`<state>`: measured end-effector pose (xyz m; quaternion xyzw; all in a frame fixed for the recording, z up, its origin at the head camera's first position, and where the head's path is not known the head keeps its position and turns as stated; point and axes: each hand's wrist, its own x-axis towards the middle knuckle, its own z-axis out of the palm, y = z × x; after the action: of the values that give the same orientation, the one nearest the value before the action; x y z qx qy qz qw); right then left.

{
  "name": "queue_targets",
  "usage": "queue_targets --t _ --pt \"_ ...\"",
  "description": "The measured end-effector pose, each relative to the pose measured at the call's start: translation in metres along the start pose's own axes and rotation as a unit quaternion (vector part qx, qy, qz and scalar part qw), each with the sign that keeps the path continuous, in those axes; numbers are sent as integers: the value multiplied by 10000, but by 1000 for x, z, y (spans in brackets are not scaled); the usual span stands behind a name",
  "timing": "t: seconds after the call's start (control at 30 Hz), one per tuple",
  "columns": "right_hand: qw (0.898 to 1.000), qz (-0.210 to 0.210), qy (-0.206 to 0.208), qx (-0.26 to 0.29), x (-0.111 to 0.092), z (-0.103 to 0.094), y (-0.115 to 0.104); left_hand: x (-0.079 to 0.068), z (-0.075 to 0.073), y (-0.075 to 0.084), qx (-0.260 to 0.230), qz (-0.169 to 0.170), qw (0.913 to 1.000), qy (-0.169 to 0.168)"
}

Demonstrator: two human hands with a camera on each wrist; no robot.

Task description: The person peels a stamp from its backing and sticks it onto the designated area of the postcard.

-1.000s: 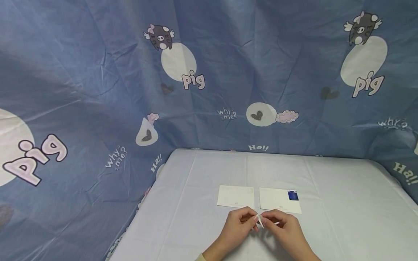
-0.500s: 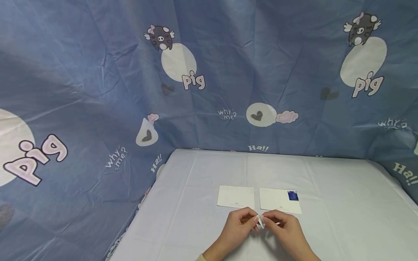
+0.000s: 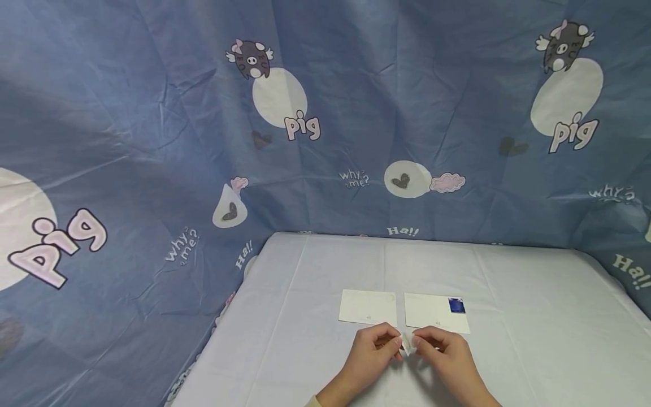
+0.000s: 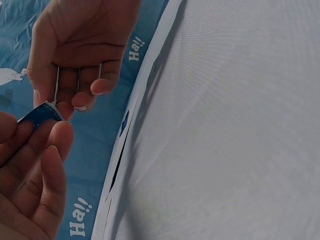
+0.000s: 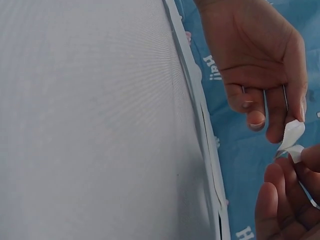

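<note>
One blue sticker (image 4: 42,113) is being pinched by the left grip (image 3: 375,349) and right grip (image 3: 443,351). Two white cards (image 3: 367,306), narrowly apart, are being borne by the bench (image 3: 539,316) just beyond, wide margins being left either side.

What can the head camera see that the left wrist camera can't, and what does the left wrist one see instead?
Only head: the winged pigs on the blue cloth, and the broad tops of two cards side by side.

Only left wrist: the palm sides of the hands, and the blue side of the little paper.

Both: the hands pinching the paper, the white table, and "Ha!!" on the cloth.
</note>
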<state>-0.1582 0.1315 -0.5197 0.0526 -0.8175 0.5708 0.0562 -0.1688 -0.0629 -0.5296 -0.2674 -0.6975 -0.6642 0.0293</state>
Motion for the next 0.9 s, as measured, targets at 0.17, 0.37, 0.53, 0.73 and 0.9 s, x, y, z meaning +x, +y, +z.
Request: queue_targets --t 0.17,0.37,0.53,0.73,0.9 --pt "9998 153 -13 134 1 -1 2 1 0 -1 30 -91 9999 75" --pt "9997 212 23 106 1 -1 1 1 -1 -2 127 -231 9992 293" --pt "9999 93 23 79 0 -2 -1 3 -2 -3 216 -435 9965 683" --pt "9999 17 -34 96 0 -2 -1 6 -2 -2 6 -623 9923 1070" --pt "9999 -55 -92 -52 -1 -2 0 5 -3 -5 -61 -679 9892 1295"
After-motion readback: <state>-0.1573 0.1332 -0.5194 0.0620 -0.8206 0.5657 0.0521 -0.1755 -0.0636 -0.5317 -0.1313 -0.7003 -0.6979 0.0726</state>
